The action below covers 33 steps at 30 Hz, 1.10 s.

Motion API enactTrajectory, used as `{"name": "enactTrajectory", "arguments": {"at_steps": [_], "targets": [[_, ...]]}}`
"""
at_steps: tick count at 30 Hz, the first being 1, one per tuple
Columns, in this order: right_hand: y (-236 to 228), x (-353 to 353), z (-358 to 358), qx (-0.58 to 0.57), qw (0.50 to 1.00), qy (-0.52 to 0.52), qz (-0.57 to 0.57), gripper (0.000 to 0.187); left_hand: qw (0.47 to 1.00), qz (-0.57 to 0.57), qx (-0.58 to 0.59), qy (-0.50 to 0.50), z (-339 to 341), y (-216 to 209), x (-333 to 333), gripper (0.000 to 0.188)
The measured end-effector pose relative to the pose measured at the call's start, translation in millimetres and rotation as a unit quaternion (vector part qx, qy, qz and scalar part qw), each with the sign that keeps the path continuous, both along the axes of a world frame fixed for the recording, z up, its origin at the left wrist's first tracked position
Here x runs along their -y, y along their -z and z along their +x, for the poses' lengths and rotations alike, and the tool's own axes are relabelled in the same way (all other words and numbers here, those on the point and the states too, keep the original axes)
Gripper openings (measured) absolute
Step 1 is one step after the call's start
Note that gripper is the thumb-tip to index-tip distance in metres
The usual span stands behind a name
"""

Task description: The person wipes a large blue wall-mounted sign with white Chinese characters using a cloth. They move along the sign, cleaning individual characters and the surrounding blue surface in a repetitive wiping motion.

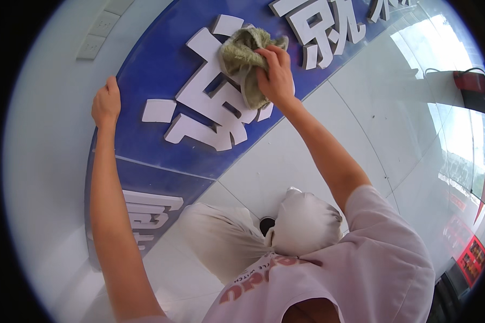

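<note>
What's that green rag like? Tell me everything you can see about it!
The rag is a dull, yellowish green cloth. It looks soft and fuzzy on top, with a smoother-looking flap lower down. It's bunched up and wrinkled, not spread flat. The right hand holds it against the chunky white raised lettering on the blue board, covering part of one character. I can't tell whether it's wet or dry.

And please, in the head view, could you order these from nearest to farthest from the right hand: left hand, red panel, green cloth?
1. Green cloth: under the right hand, touching it.
2. Left hand: at left, on the edge of the blue board.
3. Red panel: toward the lower right rim.
</note>
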State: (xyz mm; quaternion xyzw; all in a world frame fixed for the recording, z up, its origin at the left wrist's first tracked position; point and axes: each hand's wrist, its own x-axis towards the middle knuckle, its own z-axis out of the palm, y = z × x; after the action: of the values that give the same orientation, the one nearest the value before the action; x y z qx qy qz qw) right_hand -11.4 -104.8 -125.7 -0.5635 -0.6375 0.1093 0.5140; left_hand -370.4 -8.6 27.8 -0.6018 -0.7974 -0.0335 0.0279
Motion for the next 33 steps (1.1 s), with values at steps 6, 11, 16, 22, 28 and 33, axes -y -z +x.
{"name": "enactTrajectory", "arguments": {"at_steps": [6,11,16,22,28,33], "targets": [[95.8,76.1,-3.7,0.064,0.981,0.034,-0.181,0.047,1.000,-0.025,0.005,0.009,6.9,1.1,-2.8,0.070],[77.3,139.0,8.5,-0.008,0.948,-0.076,-0.309,0.041,1.000,-0.016,-0.008,-0.002,-3.1,-5.2,5.0,0.069],[-36.4,18.8,-37.3,0.012,0.997,-0.060,0.050,0.054,1.000,-0.017,0.001,0.004,2.9,-3.4,3.1,0.068],[-25.7,-55.9,-76.8,0.116,0.982,-0.066,0.134,0.056,1.000,-0.008,0.009,0.019,1.8,-0.9,2.9,0.066],[61.7,54.3,-5.6,0.188,0.973,-0.082,-0.106,0.041,0.999,-0.018,0.027,0.010,7.3,-6.8,3.4,0.065],[29.9,70.3,33.6,0.053,0.963,-0.075,-0.254,0.040,1.000,-0.008,0.027,0.012,1.1,-8.4,4.9,0.065]]}}
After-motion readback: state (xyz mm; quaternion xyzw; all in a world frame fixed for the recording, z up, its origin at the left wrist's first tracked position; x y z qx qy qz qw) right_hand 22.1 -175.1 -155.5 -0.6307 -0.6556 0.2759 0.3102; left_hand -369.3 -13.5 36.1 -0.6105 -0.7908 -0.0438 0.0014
